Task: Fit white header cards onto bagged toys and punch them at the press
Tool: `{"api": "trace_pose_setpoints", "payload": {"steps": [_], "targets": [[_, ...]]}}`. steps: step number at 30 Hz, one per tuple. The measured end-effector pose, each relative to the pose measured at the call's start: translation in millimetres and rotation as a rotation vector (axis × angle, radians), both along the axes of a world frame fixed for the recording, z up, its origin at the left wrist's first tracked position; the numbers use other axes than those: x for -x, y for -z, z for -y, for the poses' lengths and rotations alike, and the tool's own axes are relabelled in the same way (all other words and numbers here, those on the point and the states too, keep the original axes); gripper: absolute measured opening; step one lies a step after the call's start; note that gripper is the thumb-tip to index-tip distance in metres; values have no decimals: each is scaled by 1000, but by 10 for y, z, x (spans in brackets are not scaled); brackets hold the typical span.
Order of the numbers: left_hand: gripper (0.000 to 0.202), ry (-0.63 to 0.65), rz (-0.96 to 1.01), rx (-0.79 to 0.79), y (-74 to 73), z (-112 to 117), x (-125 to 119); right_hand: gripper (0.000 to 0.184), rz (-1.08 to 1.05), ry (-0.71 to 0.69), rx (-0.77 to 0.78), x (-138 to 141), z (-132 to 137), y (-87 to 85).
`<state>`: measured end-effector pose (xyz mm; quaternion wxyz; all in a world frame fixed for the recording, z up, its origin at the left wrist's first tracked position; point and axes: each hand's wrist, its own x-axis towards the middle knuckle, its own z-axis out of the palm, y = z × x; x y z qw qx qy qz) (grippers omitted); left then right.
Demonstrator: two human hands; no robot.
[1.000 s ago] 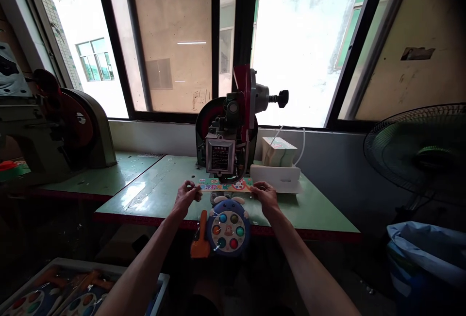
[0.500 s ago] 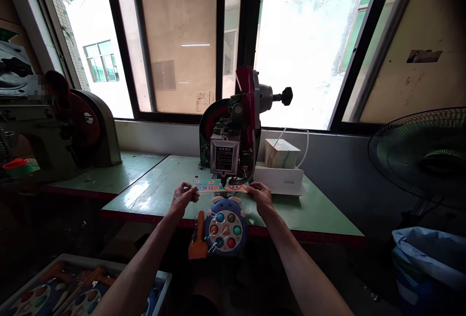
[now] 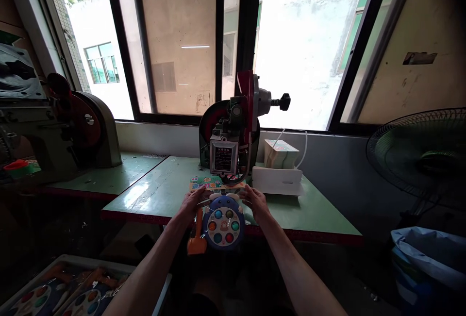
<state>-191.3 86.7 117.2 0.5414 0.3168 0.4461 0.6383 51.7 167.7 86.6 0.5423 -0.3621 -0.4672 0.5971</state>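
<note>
Blown-out window (image 3: 298, 49) backlight, dim foreground, wide-angle edge distortion

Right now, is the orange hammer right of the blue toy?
No, the orange hammer is at the blue toy's left, by the left hand.

Header card (image 3: 202, 183) partly hidden under machine (image 3: 233, 131), fan (image 3: 418, 156) cut by right edge, toy tray (image 3: 65, 257) cut at bottom
</note>
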Motion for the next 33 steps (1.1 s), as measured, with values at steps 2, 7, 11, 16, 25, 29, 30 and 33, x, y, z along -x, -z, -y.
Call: {"api": "trace_pose_setpoints", "payload": {"steps": [2,7,11,16,25,29,30,33], "targets": [[29,-36,22,16,-3,57,96,55,74,-134,-57,59,155,52],[24,-116,-10,96,16,255,379,50,126,-185,-129,370,315,191],[27,-107,-53,58,-62,362,470,46,142,-168,-141,555,290,212],[24,-121,-41,46,-132,396,446,48,126,-168,-114,600,290,215],[29,-89,3,32,-33,479,457,53,138,-234,-64,560,368,61],[38,-122,-8,20,145,669,377,56,148,-340,-4,554,566,-3],[41,-148,-14,33,218,748,360,57,168,-365,8,553,655,15],[44,-260,-41,106,497,1105,360,59,277,-392,-8,549,993,143]]}}
